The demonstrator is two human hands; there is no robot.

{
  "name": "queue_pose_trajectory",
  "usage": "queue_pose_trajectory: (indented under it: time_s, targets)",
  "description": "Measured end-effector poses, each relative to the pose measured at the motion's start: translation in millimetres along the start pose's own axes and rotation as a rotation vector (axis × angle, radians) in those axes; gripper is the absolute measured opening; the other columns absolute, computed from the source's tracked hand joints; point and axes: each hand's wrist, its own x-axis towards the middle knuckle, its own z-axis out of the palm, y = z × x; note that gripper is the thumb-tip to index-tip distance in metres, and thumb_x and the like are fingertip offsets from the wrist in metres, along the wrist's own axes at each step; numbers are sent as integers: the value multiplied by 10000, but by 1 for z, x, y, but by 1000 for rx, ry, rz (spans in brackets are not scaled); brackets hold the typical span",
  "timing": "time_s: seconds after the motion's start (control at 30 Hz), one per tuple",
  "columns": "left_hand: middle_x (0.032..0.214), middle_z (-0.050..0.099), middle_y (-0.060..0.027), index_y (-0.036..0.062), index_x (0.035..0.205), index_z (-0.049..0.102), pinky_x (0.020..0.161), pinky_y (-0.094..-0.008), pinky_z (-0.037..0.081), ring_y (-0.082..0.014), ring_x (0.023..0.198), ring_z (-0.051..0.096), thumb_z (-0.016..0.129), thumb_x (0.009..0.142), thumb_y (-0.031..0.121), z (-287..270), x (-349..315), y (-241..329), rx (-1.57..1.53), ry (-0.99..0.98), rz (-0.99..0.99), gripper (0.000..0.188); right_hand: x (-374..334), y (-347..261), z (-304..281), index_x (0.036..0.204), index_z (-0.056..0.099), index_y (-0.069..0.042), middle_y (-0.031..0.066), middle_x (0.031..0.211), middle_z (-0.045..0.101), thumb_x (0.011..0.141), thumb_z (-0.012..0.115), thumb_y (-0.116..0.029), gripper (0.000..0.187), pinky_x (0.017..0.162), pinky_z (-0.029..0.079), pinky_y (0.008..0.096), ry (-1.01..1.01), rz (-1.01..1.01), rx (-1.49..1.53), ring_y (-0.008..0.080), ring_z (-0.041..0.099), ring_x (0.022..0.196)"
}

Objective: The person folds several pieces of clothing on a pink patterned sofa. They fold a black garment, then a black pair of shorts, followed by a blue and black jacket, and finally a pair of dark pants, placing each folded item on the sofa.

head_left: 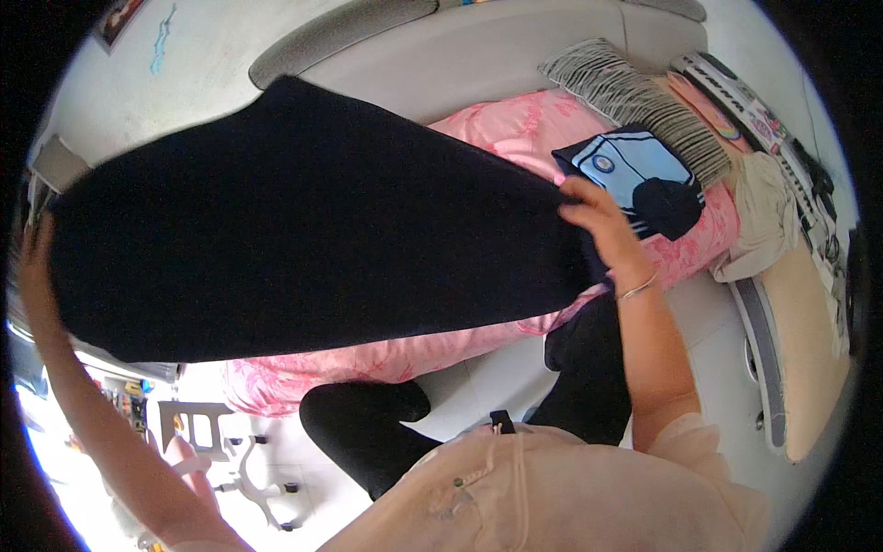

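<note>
A large piece of black cloth, by its outline black trousers (pixel 303 230) folded lengthwise, is stretched across in front of me above the bed. My left hand (pixel 39 248) grips its wide end at the far left; those fingers are dim and partly hidden at the picture's rim. At the narrow right end, my right hand (pixel 602 221) has its fingers closed on the cloth. Just beyond that hand lies a folded light-blue and navy garment (pixel 635 166) with a round badge, a dark bunched part on top.
Under the trousers is a bed with a pink patterned cover (pixel 497 120) and padded headboard (pixel 386 64). A striped pillow (pixel 635 101), beige cloth (pixel 759 212) and keyboard instrument (pixel 736 87) are at right. A wheeled chair base (pixel 258 478) stands at lower left.
</note>
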Motion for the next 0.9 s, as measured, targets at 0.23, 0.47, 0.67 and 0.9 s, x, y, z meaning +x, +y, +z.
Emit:
queue_pose_trajectory:
  time_s: [0.23,0.47,0.67,0.9]
  targets:
    - [950,642,-220,-5,1018,648,821,-409,440,-337,899,600,618,836,471,84,-216,206,-979,-554,-649,511,115,-15,11,916,628,27,104,855,643,796,599,-185,246,771,435,295,-597,19,-482,159,576,837]
    - [941,638,-271,-25,1007,622,812,-482,465,-439,933,607,628,834,335,60,-335,443,-1017,-923,-872,400,93,124,110,1054,593,-19,184,1137,548,732,682,-230,396,859,450,459,-99,-107,-1370,362,539,1054]
    - [838,638,-173,-36,931,607,735,-368,465,-283,754,599,691,797,243,93,-391,424,-1373,-934,-1222,320,12,117,212,1194,542,-64,187,1274,476,796,656,-202,436,1000,345,503,-290,-456,-789,359,431,1222]
    - [838,652,-65,9,1035,617,510,-292,482,-166,654,614,716,820,262,22,-322,408,-1914,-1253,-1790,346,-6,158,197,1345,458,-113,215,1435,343,893,534,-418,551,1044,284,542,-338,-279,-1020,371,325,1329]
